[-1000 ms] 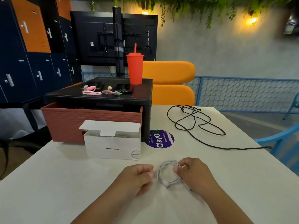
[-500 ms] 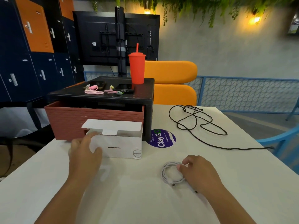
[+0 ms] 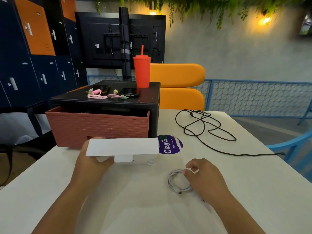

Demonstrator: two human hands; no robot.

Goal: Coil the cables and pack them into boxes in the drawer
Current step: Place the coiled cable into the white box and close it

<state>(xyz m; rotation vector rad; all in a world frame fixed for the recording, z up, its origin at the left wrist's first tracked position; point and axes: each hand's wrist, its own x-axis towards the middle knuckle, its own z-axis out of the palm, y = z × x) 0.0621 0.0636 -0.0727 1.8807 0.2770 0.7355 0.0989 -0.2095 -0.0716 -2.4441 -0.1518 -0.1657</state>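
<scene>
Lying near the worktop's (image 3: 135, 210) front edge, the light, springy white coil (image 3: 174, 182) is pinched by fingers of the right hand (image 3: 205, 180), best gripped across all loops; the left hand (image 3: 90, 160) seemingly holds the white box (image 3: 121, 146).

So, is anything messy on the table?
Yes, the black cable lies in a loose, tangled sprawl on the far right of the table, not coiled. The white cable held by the right hand is a tidy loop. The box in the left hand looks fine.
</scene>
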